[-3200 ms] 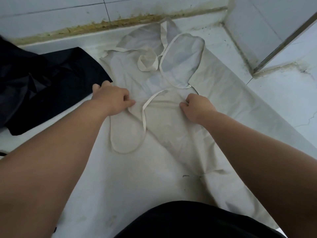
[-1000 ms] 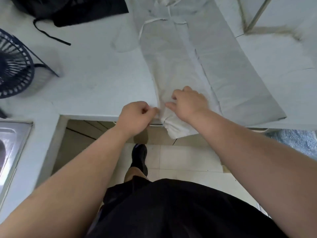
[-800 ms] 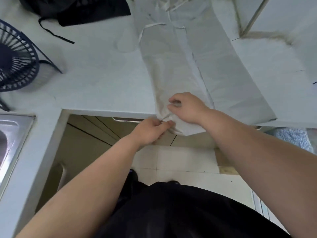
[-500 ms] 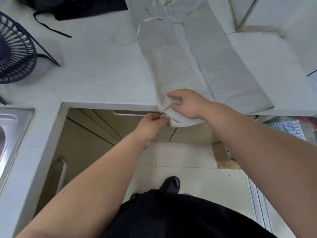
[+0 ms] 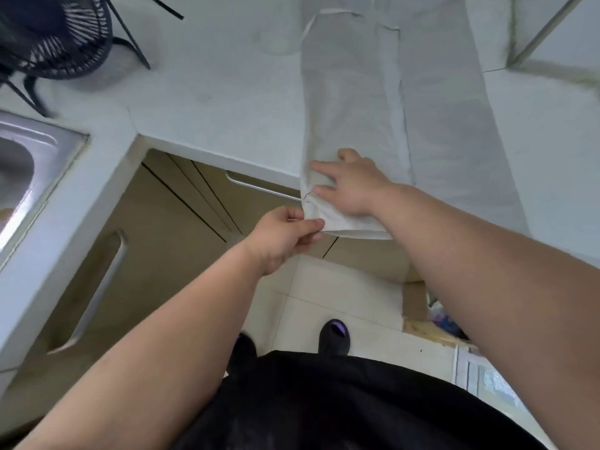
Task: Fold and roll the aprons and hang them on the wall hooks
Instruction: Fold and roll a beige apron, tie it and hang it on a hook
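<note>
1. One white apron (image 5: 354, 92) is in view. It lies lengthwise on the pale counter (image 5: 211, 102), running from the top centre of the frame down to the middle. Its left side is folded over onto the rest, and the folded edge makes a line down the cloth.
2. The apron's lower end hangs over the counter's front edge at the centre of the frame.
3. Two bare hands are on the apron. The left hand (image 5: 282, 237), just below centre, pinches the lower left corner of the hanging end between thumb and fingertips.
4. The right hand (image 5: 355, 186), just above and to the right of the left, lies flat on the cloth at the counter edge, with its fingers straight and spread.
5. One dark wire-caged fan (image 5: 55, 30) stands on the counter in the upper left corner. One thin black strap (image 5: 165, 9) lies on the counter at the top edge, just right of the fan.
6. One steel sink (image 5: 19, 164) is set into the counter at the left edge.
7. Two long cabinet handles show under the counter, one (image 5: 259, 188) left of the hanging cloth and one (image 5: 100, 284) at lower left.
8. Two dark shoes (image 5: 334, 334) stand on the tiled floor, bottom centre, above the person's black garment (image 5: 341, 401).
</note>
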